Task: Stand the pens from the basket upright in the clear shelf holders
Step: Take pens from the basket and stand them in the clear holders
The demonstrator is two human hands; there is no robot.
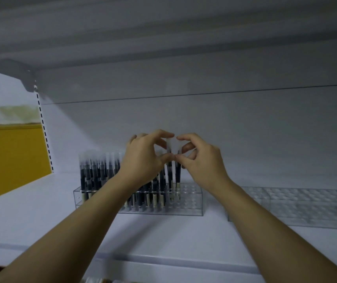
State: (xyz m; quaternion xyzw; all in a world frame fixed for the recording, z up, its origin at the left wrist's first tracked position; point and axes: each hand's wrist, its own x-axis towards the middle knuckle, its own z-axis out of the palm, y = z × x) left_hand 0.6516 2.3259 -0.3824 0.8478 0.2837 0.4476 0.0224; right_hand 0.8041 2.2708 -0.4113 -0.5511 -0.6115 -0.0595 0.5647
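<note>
Arms (77, 231): two bare arms reach up from the bottom edge.
Left hand (143, 160): finger and thumb pinch the white cap of one pen (170, 176).
Right hand (201, 162): pinches the cap of the next pen (177, 174), just beside it.
Both pens: upright, bottoms in the clear holder (193, 201), right of a big bunch of pens (94, 172).
Second holder (306, 207): further right on the white shelf (163, 233), apart from the first.
</note>
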